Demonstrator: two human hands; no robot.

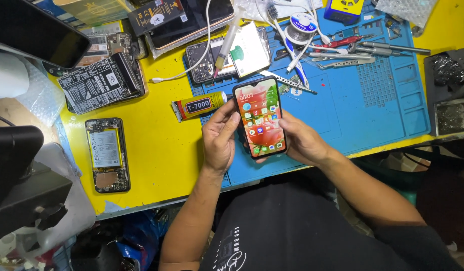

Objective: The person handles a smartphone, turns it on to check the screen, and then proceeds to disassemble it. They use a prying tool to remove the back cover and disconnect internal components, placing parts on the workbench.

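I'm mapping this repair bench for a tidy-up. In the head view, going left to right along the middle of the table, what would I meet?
Opened phone with its back off → yellow glue tube → left hand → lit smartphone → right hand → blue work mat → black tray.

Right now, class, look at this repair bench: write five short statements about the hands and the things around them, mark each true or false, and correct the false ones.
1. Both hands, left hand and right hand, hold the black-framed smartphone. True.
2. The smartphone's screen is dark. False: it is lit and shows icons.
3. A yellow glue tube with a black label lies beside the left hand's fingers. True.
4. An opened phone with its battery showing lies on the blue silicone work mat. False: it lies on the yellow tabletop.
5. The metal tweezers are in the right hand. False: they lie on the mat.
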